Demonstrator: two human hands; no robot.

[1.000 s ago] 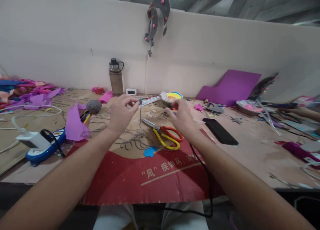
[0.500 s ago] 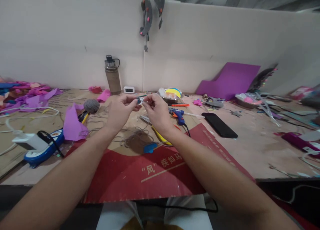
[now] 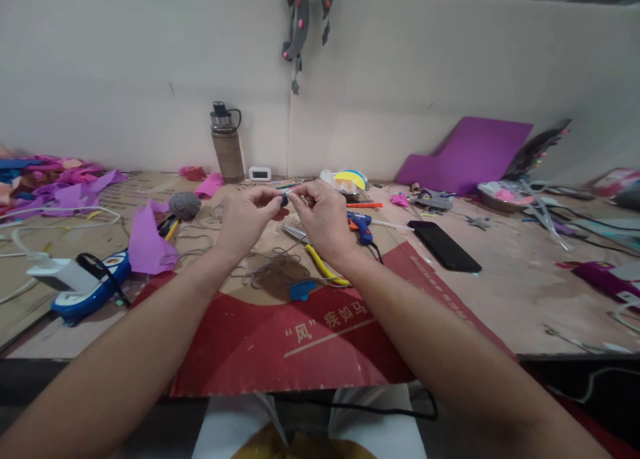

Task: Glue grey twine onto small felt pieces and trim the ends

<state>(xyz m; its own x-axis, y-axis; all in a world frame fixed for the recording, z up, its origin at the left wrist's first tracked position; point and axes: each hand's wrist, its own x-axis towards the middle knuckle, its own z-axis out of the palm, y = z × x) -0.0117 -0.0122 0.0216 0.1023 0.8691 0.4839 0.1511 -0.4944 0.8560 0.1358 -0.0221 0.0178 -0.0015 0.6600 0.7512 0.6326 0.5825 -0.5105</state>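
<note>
Both hands meet above the middle of the table, fingertips almost touching. My left hand (image 3: 250,216) pinches a small dark blue piece (image 3: 285,199), mostly covered by the fingers. Beside it, the thumb and fingers of my right hand (image 3: 323,216) are pressed together at the piece's edge; whatever lies between them is too small to make out. Under my hands are loose loops of grey yarn (image 3: 270,267) and scissors with yellow handles (image 3: 325,267). A blue cut piece (image 3: 303,290) rests near the yarn. Just right of my right hand lies a blue glue gun (image 3: 365,228).
Red cardboard (image 3: 330,352) covers the table's front. A grey yarn ball (image 3: 185,206), purple scrap (image 3: 151,239) and power strip (image 3: 93,299) are left; a black phone (image 3: 445,246) lies right. At the back stand a bottle (image 3: 227,146) and purple sheet (image 3: 470,156).
The view has shifted slightly. My hands stay together, and the blue piece between the fingertips shows darker and at a different angle. More of the scissors shows beside my right wrist.
</note>
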